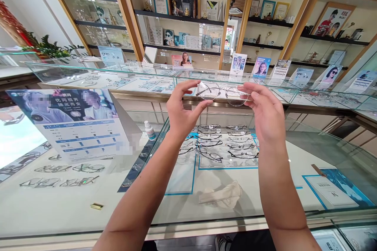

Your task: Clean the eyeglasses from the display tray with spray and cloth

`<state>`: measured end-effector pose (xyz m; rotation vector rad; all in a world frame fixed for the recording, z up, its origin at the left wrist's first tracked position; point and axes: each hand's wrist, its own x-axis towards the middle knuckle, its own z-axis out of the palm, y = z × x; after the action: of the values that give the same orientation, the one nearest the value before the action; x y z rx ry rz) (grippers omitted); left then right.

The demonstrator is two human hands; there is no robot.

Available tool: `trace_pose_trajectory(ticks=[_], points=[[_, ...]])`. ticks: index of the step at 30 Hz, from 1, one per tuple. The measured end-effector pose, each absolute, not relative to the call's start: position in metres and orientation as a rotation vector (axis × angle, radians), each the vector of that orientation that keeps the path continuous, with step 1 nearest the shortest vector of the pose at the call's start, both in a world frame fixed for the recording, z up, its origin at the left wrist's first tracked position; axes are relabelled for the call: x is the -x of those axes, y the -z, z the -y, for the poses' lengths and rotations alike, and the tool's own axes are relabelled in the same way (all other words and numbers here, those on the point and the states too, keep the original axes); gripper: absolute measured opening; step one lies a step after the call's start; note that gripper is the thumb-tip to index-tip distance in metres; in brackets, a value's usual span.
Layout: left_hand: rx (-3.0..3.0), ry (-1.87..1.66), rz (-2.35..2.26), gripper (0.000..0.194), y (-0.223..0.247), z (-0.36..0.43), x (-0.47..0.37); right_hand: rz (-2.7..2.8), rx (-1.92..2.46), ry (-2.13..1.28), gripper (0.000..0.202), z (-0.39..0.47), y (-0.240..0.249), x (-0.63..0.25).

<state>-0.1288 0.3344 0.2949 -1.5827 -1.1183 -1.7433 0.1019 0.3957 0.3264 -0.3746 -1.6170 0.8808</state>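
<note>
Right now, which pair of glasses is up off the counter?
The thin-rimmed pair, held up between the left hand and right hand. The other glasses rest in the displays or on the counter, untouched.

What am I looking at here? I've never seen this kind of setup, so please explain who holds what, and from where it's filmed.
There is no machine: a person works bare-handed, filmed by one head-worn camera looking forward and down. The left hand and right hand hold up a pair of glasses, one at each side, above a glass counter. Below lie a crumpled cloth and more glasses in rows; whether these are on or under the glass is hard to tell. Toward the left are a small bottle and a sign.
</note>
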Motion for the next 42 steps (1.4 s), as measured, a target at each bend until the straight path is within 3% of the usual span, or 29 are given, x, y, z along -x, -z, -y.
trace_pose_trajectory(ticks=[6, 14, 27, 32, 36, 38, 42], points=[[1.683, 1.451, 1.156, 0.058, -0.301, -0.324, 0.125, 1.813, 0.415, -0.503, 0.014, -0.392, -0.331, -0.104], [1.815, 1.349, 1.159, 0.054, -0.309, -0.31, 0.115, 1.968, 0.428, -0.539, 0.009, -0.397, -0.329, -0.105], [2.245, 1.96, 1.196, 0.058, -0.314, -0.304, 0.116, 2.043, 0.334, -1.168, 0.02, -0.409, -0.328, -0.108], [2.318, 2.006, 1.178, 0.06, -0.314, -0.307, 0.12, 2.041, 0.307, -1.334, 0.023, -0.409, -0.329, -0.106], [2.239, 1.968, 1.255, 0.065, -0.314, -0.311, 0.12, 1.975, 0.348, -1.281, 0.029, -0.411, -0.327, -0.101], [2.021, 1.981, 1.319, 0.057, -0.313, -0.31, 0.115, 1.919, 0.379, -1.23, 0.029, -0.412, -0.325, -0.098], [1.725, 2.024, 1.481, 0.019, -0.311, -0.305, 0.097, 1.817, 0.465, -1.085, 0.022, -0.411, -0.32, -0.089]])
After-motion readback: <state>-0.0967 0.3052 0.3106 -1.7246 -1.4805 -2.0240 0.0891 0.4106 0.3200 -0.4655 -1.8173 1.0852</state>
